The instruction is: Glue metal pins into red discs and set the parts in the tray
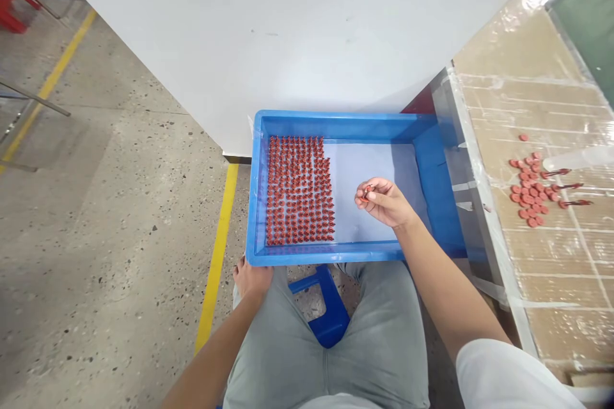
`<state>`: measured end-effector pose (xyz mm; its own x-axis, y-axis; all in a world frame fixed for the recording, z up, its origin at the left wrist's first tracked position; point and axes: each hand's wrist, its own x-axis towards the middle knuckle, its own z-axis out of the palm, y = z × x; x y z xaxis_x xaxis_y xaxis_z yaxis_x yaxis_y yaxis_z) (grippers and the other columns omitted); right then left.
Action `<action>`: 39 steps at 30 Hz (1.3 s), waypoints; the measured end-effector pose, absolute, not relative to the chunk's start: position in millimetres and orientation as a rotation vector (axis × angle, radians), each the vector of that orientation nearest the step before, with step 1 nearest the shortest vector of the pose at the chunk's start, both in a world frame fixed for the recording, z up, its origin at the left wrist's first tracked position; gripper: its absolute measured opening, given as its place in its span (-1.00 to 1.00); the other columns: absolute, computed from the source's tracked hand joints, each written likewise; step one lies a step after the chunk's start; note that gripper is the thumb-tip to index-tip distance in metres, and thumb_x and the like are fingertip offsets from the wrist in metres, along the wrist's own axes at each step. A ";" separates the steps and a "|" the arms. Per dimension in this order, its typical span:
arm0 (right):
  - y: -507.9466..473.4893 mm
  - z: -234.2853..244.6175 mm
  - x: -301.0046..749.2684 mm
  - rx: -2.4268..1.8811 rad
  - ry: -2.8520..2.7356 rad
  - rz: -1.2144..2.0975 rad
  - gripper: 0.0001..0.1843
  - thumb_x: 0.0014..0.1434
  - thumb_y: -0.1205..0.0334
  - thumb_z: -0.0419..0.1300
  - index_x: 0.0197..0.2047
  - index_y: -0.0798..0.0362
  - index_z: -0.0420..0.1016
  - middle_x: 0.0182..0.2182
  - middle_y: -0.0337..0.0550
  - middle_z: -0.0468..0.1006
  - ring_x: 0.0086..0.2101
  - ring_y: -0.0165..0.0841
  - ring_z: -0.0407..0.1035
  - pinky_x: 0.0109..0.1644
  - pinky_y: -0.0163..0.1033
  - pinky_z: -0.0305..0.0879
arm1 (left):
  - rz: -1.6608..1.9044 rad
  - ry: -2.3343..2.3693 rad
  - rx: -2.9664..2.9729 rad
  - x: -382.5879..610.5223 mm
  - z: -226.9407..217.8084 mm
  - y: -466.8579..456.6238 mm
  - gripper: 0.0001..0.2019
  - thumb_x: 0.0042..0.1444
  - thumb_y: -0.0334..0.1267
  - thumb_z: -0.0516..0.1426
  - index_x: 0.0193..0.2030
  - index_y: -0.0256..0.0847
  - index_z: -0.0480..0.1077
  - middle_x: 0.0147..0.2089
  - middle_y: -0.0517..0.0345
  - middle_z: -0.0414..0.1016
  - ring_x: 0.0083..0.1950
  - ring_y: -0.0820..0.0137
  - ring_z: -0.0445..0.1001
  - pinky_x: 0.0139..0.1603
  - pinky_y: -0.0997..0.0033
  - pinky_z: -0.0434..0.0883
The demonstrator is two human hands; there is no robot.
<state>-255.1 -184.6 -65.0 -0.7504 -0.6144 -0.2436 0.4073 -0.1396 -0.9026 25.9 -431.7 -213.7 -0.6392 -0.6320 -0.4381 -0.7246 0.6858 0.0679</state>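
Over the bare right part of the blue tray (345,254), my right hand (389,204) is closed in a pinch. Between thumb and fingers is a small red piece (367,192) with a dark tip, mostly covered by the fingers. Many similar small red pieces with dark points (300,192) stand in close rows on the tray's left side, on a pale liner (352,163). My left hand (253,278) lies on my left knee by the tray's near left corner. It appears to hold nothing, and its fingertips are partly hidden.
To the right is a cardboard-covered table (542,268) with a pile of red discs (530,192) and several slender dark-tipped pieces (575,203). A white panel (288,45) rises behind the tray. A blue stool (330,313) shows between my legs; a yellow line (218,262) marks the floor.
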 end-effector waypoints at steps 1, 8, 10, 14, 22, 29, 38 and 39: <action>-187.1 -57.9 -249.8 -0.275 1.382 -1.981 -0.70 -0.13 0.07 0.53 -0.35 -0.07 0.58 -0.40 -0.28 0.63 -0.41 -0.41 0.55 -0.38 -0.32 0.53 | 0.334 2.515 -1.059 25.6 -213.4 -431.6 -0.62 0.20 -0.13 0.02 0.07 -0.13 0.49 0.15 -0.18 0.49 0.26 -0.05 0.35 0.26 -0.03 0.21; -195.6 -23.8 -229.1 -0.512 1.222 -2.045 -0.65 -0.07 0.20 0.52 -0.17 -0.10 0.61 -0.47 -0.28 0.63 -0.44 -0.35 0.55 -0.44 -0.28 0.49 | 0.325 2.503 -1.094 23.3 -209.7 -430.5 -0.59 0.19 -0.09 0.05 0.09 -0.20 0.49 0.15 -0.22 0.49 0.28 -0.05 0.33 0.29 -0.03 0.21; -196.6 -18.4 -226.7 -0.609 1.165 -2.058 -0.74 -0.01 0.26 0.48 -0.21 -0.08 0.62 -0.45 -0.24 0.65 -0.43 -0.34 0.57 -0.44 -0.28 0.49 | 0.332 2.511 -1.091 22.9 -209.5 -430.3 -0.59 0.19 -0.09 0.05 0.08 -0.21 0.49 0.16 -0.23 0.49 0.29 -0.05 0.33 0.29 -0.04 0.21; -199.3 -12.1 -223.9 -0.727 1.100 -2.029 -0.79 0.02 0.32 0.45 -0.24 -0.08 0.63 -0.40 -0.18 0.68 -0.41 -0.33 0.58 -0.46 -0.29 0.49 | 0.336 2.532 -1.081 23.3 -210.8 -430.3 -0.58 0.20 -0.10 0.04 0.09 -0.24 0.49 0.19 -0.27 0.46 0.28 -0.08 0.34 0.27 -0.07 0.22; -203.9 -6.9 -225.0 -0.887 0.953 -2.009 -0.70 0.04 0.48 0.38 -0.19 -0.07 0.64 -0.25 -0.13 0.69 -0.32 -0.30 0.61 -0.39 -0.27 0.55 | 0.348 2.544 -1.074 24.6 -212.7 -431.4 -0.60 0.19 -0.10 0.05 0.06 -0.22 0.51 0.13 -0.25 0.50 0.26 -0.08 0.36 0.27 -0.06 0.22; -207.5 -4.8 -225.5 -0.973 0.743 -1.980 -0.72 0.02 0.50 0.39 -0.22 -0.03 0.62 -0.32 -0.14 0.69 -0.30 -0.31 0.61 -0.33 -0.30 0.54 | 0.359 2.545 -1.069 24.5 -212.1 -431.5 -0.63 0.19 -0.13 0.06 0.02 -0.21 0.53 0.10 -0.26 0.52 0.26 -0.08 0.36 0.27 -0.10 0.22; -209.6 -15.9 -224.4 -1.036 0.466 -1.978 -0.74 -0.01 0.47 0.42 -0.24 0.00 0.61 -0.27 -0.07 0.70 -0.27 -0.25 0.62 -0.31 -0.26 0.56 | 0.368 2.539 -1.088 24.0 -211.4 -431.1 -0.60 0.18 -0.11 0.07 0.06 -0.24 0.51 0.13 -0.26 0.50 0.25 -0.11 0.37 0.25 -0.10 0.25; -209.8 -16.2 -224.3 -1.036 0.468 -1.972 -0.74 -0.01 0.47 0.42 -0.23 0.00 0.61 -0.25 -0.06 0.70 -0.27 -0.24 0.62 -0.30 -0.25 0.56 | 0.370 2.536 -1.090 23.8 -211.5 -431.0 -0.60 0.18 -0.10 0.07 0.06 -0.24 0.51 0.13 -0.27 0.49 0.25 -0.11 0.37 0.25 -0.10 0.25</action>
